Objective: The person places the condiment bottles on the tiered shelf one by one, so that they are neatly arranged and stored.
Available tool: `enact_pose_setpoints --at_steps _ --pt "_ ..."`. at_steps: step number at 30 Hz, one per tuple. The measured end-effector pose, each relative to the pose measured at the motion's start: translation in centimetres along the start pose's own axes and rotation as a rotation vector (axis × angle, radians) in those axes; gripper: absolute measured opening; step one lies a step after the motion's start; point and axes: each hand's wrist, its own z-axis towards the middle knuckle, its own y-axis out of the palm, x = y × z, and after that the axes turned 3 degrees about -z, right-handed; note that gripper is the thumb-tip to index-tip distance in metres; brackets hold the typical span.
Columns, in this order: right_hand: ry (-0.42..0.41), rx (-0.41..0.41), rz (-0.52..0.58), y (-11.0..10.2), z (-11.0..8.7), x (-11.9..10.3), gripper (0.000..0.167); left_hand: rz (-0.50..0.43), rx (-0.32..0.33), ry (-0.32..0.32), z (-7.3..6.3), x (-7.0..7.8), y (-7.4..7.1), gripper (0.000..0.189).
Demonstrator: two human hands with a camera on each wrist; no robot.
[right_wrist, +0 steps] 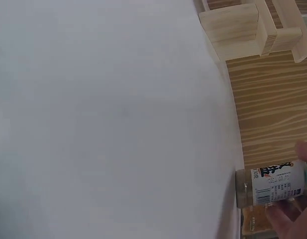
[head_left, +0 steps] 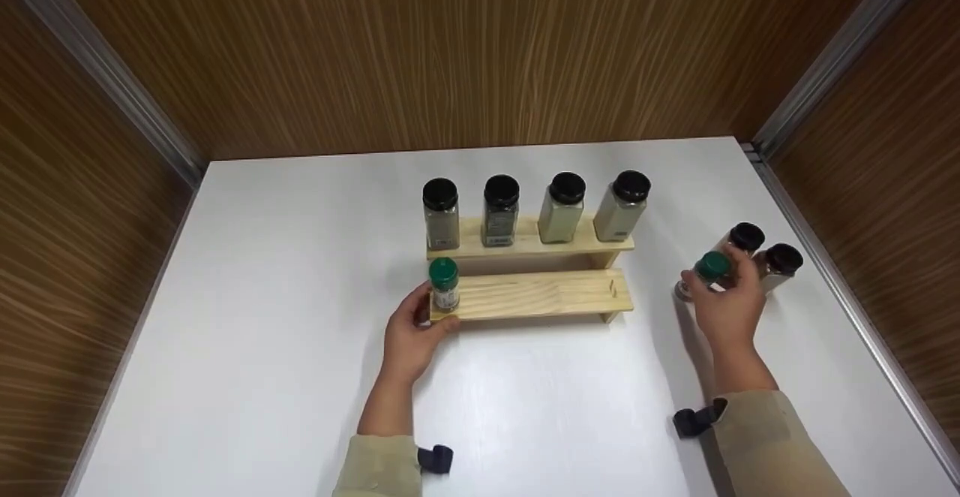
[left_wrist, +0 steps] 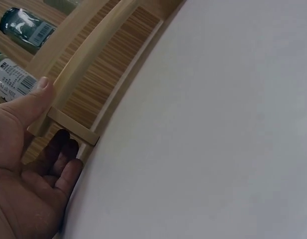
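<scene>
A two-step wooden rack (head_left: 532, 294) stands on the white table. At its lower left end, my left hand (head_left: 411, 339) grips the board, thumb at the front edge and fingers curled beside the support leg (left_wrist: 73, 125). A small green-capped spice jar (head_left: 445, 287) stands on that end, close to the thumb. Over at the right, my right hand (head_left: 727, 305) pinches another green-capped spice jar (right_wrist: 277, 184) with a white label. Whether its base touches the table is hard to tell. Two black-capped jars (head_left: 746, 237) (head_left: 782, 260) stand just beyond and beside this hand, partly hidden by it.
Several black-capped spice jars (head_left: 501, 212) stand in a row on the rack's upper step (head_left: 529, 238). Brown wood-grain panels (head_left: 480, 54) rise behind the table (head_left: 285, 294) and at both sides. A metal rail (head_left: 855, 317) runs along the table's right edge.
</scene>
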Motion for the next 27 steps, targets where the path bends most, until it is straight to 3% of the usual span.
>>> enact_pose_setpoints --at_steps 10,16,24,27 --pt "0.001 -0.042 0.137 0.4 0.0 1.5 0.081 0.012 0.036 0.012 -0.1 0.2 0.2 0.074" --pt "0.006 -0.069 0.146 0.5 -0.1 1.7 0.085 -0.012 0.024 0.024 -0.1 0.3 0.2 0.072" --pt "0.088 -0.107 0.147 0.3 -1.0 1.3 0.083 -0.038 0.024 0.009 0.0 0.0 0.1 0.07" --pt "0.062 -0.09 0.147 0.2 -1.6 0.8 0.081 -0.038 0.025 0.001 0.0 0.0 0.1 0.071"
